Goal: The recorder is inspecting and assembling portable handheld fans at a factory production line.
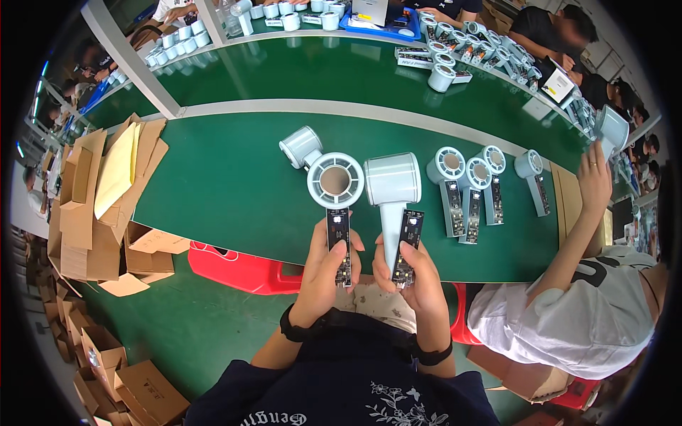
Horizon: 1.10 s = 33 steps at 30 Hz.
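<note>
My left hand (328, 257) is closed around the handle of a pale grey handheld fan (312, 179); its round head faces up and a black circuit board (339, 245) lies along the handle under my thumb. Closed on a second handheld fan (393, 181), turned side-on, is my right hand (419, 273). The thumb presses another black circuit board (408, 245) beside that fan's pale handle. Both fans are held side by side over the table's near edge. Just beyond the left one, another pale fan head (301, 145) rests on the table.
Several fans with bare boards (477, 174) lie on the green table (227, 163) to my right. A co-worker's hand (595, 174) there lifts a fan (612, 129). Cardboard boxes (92, 241) crowd the left, near a red stool (238, 271). Beyond a pale rail (305, 106) stand more fans (442, 77).
</note>
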Available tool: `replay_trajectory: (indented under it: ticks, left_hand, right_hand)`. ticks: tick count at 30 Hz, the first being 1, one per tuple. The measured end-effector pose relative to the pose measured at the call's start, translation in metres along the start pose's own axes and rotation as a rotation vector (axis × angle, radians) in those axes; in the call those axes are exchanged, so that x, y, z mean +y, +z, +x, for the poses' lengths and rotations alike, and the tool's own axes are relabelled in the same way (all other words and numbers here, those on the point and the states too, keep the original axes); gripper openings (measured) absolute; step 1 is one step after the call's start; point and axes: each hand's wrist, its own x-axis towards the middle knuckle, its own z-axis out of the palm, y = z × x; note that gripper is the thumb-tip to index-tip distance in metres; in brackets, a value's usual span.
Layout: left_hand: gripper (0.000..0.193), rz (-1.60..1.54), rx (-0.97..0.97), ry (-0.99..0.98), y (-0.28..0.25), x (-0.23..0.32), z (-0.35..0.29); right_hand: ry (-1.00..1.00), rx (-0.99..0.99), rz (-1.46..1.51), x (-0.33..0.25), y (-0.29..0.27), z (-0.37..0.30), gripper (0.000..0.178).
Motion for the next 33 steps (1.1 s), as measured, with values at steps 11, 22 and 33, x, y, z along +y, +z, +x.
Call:
replay_trajectory:
  ticks: [11, 22, 33]
  left_hand:
    - [0.041, 0.019, -0.024, 0.006, 0.002, -0.008, 0.003]
    - [0.041, 0.025, -0.022, -0.023, 0.007, -0.008, 0.003]
    - [0.039, 0.030, -0.050, -0.038, 0.007, -0.015, 0.001]
  right_hand:
    - [-0.006, 0.029, 0.053, 0.001, -0.006, -0.001, 0.037]
    - [-0.001, 0.016, 0.062, 0.000, -0.011, -0.004, 0.037]
    - [-0.015, 0.028, 0.047, 0.000, -0.011, -0.006, 0.037]
